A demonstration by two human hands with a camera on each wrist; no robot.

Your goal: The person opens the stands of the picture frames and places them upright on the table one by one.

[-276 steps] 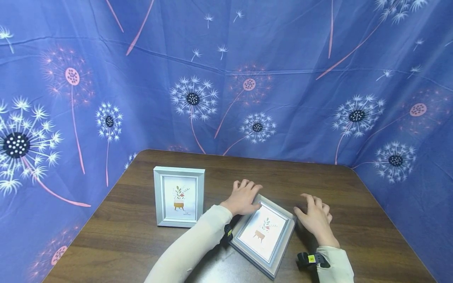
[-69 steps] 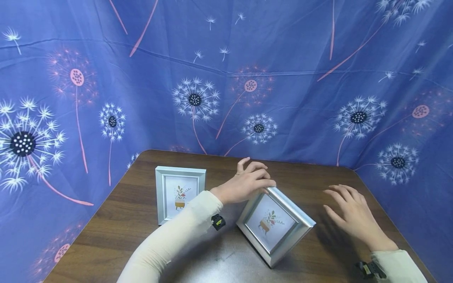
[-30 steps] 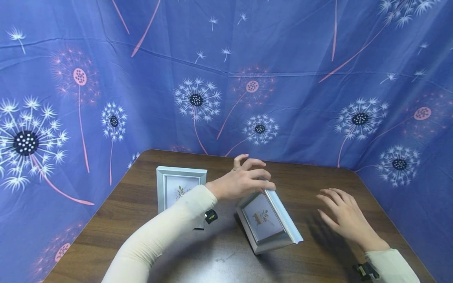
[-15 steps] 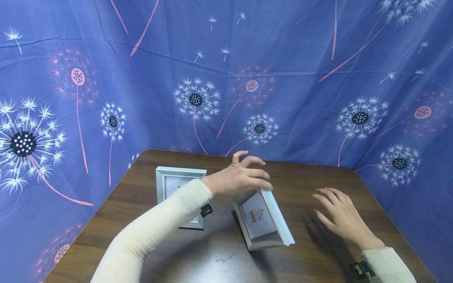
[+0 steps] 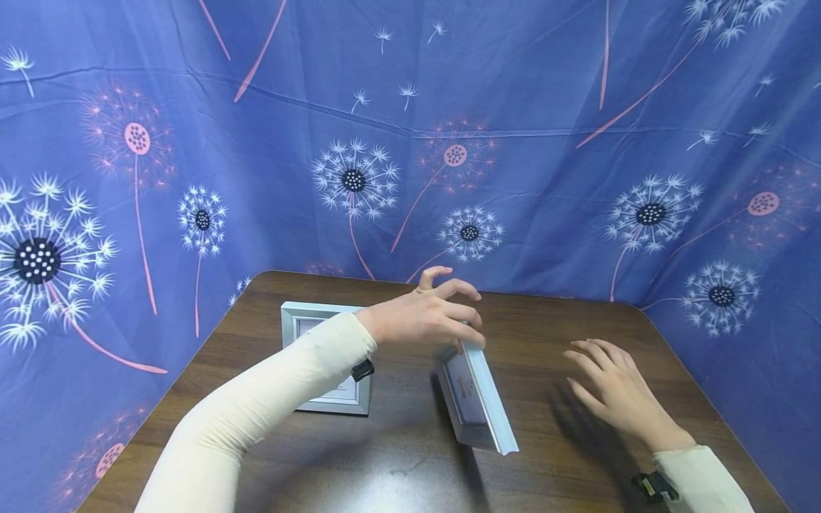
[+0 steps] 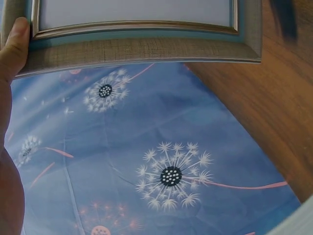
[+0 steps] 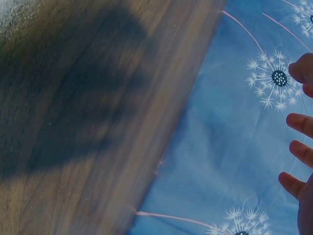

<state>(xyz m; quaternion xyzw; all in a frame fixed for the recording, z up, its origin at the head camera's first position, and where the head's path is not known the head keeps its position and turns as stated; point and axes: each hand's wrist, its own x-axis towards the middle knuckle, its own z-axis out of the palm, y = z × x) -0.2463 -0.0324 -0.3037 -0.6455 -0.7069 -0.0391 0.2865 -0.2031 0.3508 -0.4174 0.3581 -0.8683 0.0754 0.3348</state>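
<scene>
My left hand (image 5: 423, 315) pinches the upper edge of a silver picture frame (image 5: 489, 402). That frame stands tilted and turned nearly edge-on in the head view, its picture facing left; whether its lower edge touches the table cannot be told. In the left wrist view the thumb (image 6: 17, 41) presses on the corner of the frame's border (image 6: 146, 50). Off to the right, my right hand (image 5: 618, 392) hovers over the table with relaxed, spread fingers and nothing in it. A second silver picture frame (image 5: 359, 406) stands upright on the left, mostly hidden behind the left sleeve.
Brown wooden table (image 5: 551, 328) with a shiny patch of light near its front. A blue dandelion-print cloth (image 5: 545, 214) hangs around the back and sides. Black wrist straps sit on both wrists, and the right hand casts a shadow on the wood.
The held frame lay flat at first; my left hand has raised it and turned it edge-on, shifting left. My right hand went from beside the frame out to the right, then slightly back left.
</scene>
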